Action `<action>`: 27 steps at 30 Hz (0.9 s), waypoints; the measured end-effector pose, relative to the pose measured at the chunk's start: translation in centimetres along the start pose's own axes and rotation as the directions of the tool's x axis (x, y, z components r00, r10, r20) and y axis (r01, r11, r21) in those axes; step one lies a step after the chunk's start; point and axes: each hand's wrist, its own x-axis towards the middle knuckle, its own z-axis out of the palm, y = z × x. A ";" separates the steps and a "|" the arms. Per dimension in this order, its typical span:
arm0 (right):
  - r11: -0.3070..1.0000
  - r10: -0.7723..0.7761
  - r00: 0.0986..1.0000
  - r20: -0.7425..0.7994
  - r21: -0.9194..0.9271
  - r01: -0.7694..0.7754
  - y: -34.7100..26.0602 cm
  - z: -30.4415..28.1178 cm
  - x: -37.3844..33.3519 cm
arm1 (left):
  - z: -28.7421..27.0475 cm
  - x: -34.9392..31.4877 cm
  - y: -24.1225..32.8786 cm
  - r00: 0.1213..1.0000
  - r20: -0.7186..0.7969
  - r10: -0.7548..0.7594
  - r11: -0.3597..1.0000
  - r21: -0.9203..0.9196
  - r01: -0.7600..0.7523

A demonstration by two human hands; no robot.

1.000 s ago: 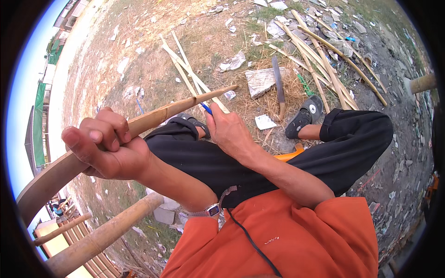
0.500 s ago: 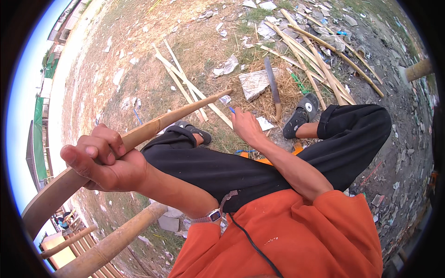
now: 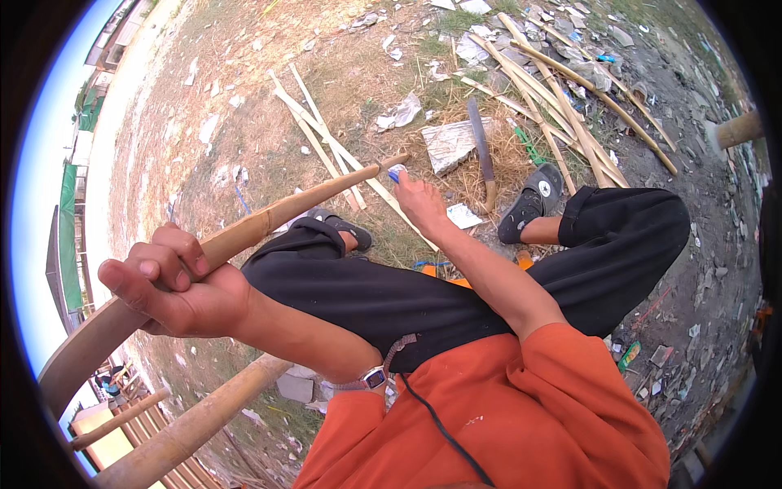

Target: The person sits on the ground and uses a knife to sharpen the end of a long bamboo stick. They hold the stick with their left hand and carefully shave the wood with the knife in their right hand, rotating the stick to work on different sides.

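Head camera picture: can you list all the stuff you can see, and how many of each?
bamboo pole: one, tan, gripped in the left hand, its far tip by the right hand
small blue thing: one, blue and white, at the right hand's fingertips; too small to tell what it is
big knife: one, dark blade with wooden handle, lying on dry grass
bamboo strips: many, pale tan, scattered on the ground ahead
sandals: two, black, on the feet
thick poles: two, tan, lower left
wristwatch: one, silver, left wrist
trousers: black
shirt: orange
left hand: closed around the pole
right hand: reaching to the pole's tip
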 end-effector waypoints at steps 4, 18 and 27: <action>1.000 -0.013 0.998 0.059 0.027 0.012 -3.9 -2.1 -0.2 | -1.2 0.4 -0.7 0.999 -0.030 -0.013 0.999 0.032 0.014; 0.960 0.122 0.990 0.068 0.245 -0.135 0.0 -1.0 -0.1 | -1.0 1.0 -0.9 0.979 -0.206 0.009 0.996 0.091 0.010; 0.982 0.034 0.996 0.077 0.182 -0.047 -1.2 0.8 1.3 | -1.3 0.5 -0.7 0.988 -0.151 -0.021 0.998 0.061 0.030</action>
